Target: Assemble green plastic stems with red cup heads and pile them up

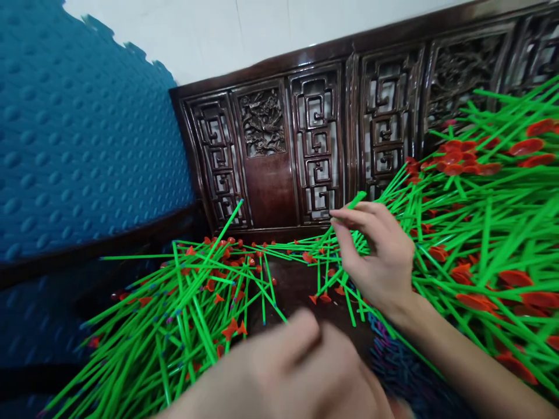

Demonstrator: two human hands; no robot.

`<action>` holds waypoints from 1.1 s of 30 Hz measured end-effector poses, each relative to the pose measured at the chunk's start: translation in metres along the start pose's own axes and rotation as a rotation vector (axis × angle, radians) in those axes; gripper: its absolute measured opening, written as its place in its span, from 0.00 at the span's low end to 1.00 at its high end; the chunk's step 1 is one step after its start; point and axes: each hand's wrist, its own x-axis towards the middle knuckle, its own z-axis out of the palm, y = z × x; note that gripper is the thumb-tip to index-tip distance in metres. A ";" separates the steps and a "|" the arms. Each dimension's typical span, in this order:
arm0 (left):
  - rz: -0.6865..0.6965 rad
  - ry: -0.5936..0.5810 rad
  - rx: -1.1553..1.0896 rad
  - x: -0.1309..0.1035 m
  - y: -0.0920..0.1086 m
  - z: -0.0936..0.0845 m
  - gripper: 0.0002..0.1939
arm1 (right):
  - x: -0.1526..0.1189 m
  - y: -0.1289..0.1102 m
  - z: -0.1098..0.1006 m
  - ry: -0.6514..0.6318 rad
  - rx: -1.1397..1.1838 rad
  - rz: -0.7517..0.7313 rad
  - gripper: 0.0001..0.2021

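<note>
My right hand [382, 253] is closed in a pinch, thumb and forefinger meeting above the green sticks. Whatever lies between those fingertips is too small to make out; a green stick passes just behind them. Low in the middle, my left hand [301, 366] is blurred, its fingers curled in, and what it holds is hidden. To its left lies a heap of thin green plastic sticks [174, 331], many with blue tips and red cup-shaped ends. A larger pile of green sticks with red suction cups [515, 279] rises on the right, beside my right hand.
Small blue and purple pieces [402, 361] lie in a mass below my right forearm. A carved dark wooden backrest [271, 192] stands behind the sticks. On the left is a blue bumpy foam mat [87, 134]. Part of the dark wooden seat [292, 285] shows between the heaps.
</note>
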 end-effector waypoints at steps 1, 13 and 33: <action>-0.099 -0.015 0.017 -0.002 -0.008 0.006 0.09 | 0.003 -0.007 -0.002 0.022 0.077 0.050 0.07; -0.600 -0.050 -0.124 -0.016 -0.037 0.025 0.25 | 0.018 -0.012 -0.009 -0.349 0.749 0.624 0.13; -0.741 -0.391 0.040 -0.014 -0.056 0.053 0.12 | -0.072 -0.060 0.015 -2.078 -0.167 0.156 0.12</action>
